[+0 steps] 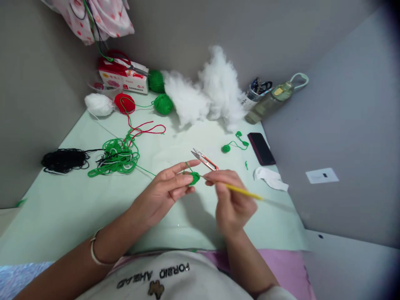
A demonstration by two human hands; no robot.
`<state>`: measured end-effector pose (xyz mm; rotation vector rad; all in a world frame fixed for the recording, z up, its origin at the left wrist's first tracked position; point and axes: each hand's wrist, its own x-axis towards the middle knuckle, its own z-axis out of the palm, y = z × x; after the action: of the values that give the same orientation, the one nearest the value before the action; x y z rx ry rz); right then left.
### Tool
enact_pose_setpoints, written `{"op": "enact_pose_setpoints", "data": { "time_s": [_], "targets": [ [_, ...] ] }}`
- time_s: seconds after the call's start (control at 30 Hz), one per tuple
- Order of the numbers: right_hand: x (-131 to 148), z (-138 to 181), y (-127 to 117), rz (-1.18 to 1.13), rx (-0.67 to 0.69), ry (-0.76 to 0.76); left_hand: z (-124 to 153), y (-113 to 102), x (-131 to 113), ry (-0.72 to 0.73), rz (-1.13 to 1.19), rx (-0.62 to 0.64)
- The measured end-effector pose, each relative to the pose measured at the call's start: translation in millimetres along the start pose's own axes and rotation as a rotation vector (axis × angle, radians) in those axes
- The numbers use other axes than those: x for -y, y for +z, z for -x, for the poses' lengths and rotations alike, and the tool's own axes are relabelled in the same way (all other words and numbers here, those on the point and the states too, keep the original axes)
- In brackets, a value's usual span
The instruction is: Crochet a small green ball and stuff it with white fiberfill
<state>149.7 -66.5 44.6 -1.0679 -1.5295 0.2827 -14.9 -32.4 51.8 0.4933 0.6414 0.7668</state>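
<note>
My left hand (167, 189) pinches a small green crocheted piece (194, 178) between thumb and fingers, with green yarn looped over the index finger. My right hand (233, 200) is closed round a yellow crochet hook (243, 191) whose tip meets the green piece. The yarn strand runs left to a tangled pile of green yarn (117, 156). Thread snips (204, 159) with orange handles lie on the pale green table (78, 200) just beyond my hands.
At the back lie white stuffing (206, 93), green yarn balls (163, 103), a red ball (124, 103), a white ball (99, 104) and a red-white box (123, 75). Black yarn (64, 160) sits left. A phone (261, 148), bottle (271, 102), small green pieces (234, 143) and tissue (270, 178) lie right.
</note>
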Motion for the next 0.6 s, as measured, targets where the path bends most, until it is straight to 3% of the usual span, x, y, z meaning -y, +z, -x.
{"op": "enact_pose_setpoints", "data": {
  "time_s": [0.07,0.13,0.33,0.47,0.53,0.6],
  "targets": [
    [0.2,-6.4,-0.4,-0.189,-0.015,0.168,-0.8,-1.0,-0.5,0.053,-0.004,-0.015],
    [-0.2,-9.9,0.3,-0.254,0.021,0.225,-1.5,-1.1,0.2,0.123,-0.065,-0.006],
    [-1.3,-0.7,7.2,-0.099,0.057,0.085,-2.4,2.6,6.5,0.230,-0.195,-0.075],
    [-2.1,4.9,7.4,0.173,0.080,-0.146,-3.4,4.0,6.3,0.111,-0.049,-0.050],
    [-2.0,2.7,5.1,0.109,0.048,-0.103,-4.3,3.6,3.7,0.013,0.042,-0.021],
    [-1.6,-1.2,3.1,-0.092,-0.022,0.055,-5.0,3.0,1.1,-0.004,0.080,-0.010]
  ]
}}
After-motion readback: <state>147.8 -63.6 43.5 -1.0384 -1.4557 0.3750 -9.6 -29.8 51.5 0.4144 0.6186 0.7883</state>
